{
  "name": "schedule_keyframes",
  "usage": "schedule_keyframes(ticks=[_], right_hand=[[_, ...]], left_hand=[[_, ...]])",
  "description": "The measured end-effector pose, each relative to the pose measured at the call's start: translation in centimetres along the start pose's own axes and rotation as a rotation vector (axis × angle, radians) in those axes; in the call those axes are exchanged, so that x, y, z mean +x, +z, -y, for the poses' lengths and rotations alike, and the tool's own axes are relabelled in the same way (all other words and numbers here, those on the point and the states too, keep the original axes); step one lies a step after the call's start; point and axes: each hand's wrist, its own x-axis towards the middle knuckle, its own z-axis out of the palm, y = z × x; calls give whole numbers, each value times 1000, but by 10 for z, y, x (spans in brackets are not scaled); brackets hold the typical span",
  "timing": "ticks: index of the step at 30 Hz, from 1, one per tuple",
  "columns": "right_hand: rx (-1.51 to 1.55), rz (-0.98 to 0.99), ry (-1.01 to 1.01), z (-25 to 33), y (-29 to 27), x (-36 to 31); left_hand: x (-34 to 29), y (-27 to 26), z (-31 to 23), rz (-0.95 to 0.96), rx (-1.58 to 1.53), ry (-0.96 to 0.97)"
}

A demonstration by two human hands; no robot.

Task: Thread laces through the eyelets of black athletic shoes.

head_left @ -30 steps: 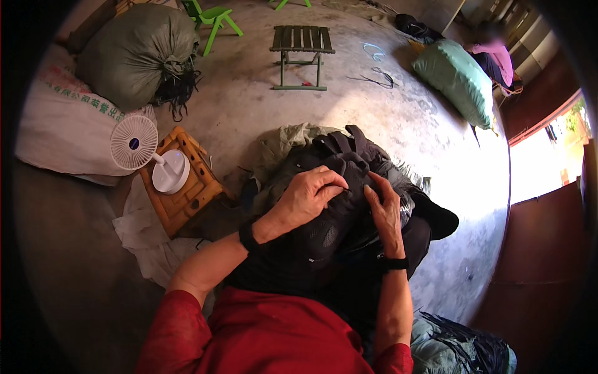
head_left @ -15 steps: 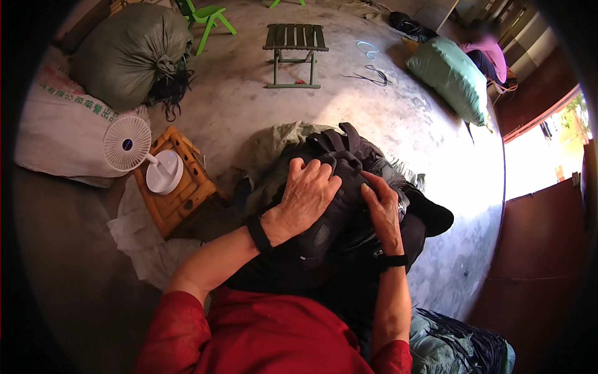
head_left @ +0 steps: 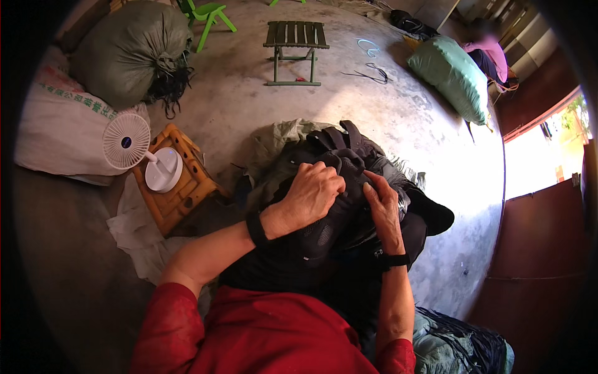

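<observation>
Across my lap lies a black fabric piece with mesh patches point(head_left: 322, 235), its kind unclear, and looped straps stand up at its far end. My left hand point(head_left: 314, 194) is curled into a pinch on its upper part, fingertips partly hidden. My right hand point(head_left: 383, 209) grips the same piece from the right, thumb and forefinger close together. The two hands are a short gap apart. More dark, shiny fabric point(head_left: 392, 165) is bunched beyond and to the right of them. A grey-green cloth point(head_left: 274, 140) shows underneath at the far side.
To the left, a white fan point(head_left: 165, 169) stands on a bamboo stool point(head_left: 187, 196) beside large stuffed sacks point(head_left: 128, 56). A folding stool point(head_left: 296, 53) is ahead. A green sack point(head_left: 451, 78) lies far right, near a seated person point(head_left: 492, 59). Dark cords point(head_left: 464, 343) lie on pale fabric near right.
My left hand has shifted slightly down and to the right, its fingers closing more over the black fabric. My right hand stays almost in place.
</observation>
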Motion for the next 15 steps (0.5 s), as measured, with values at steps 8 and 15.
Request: schedule_keyframes(ticks=[8, 15], right_hand=[[45, -36, -11, -2, 6, -2], [-135, -446, -240, 4, 11, -21]], left_hand=[[1, 17, -9, -216, -186, -171], [1, 15, -3, -170, -431, -218]])
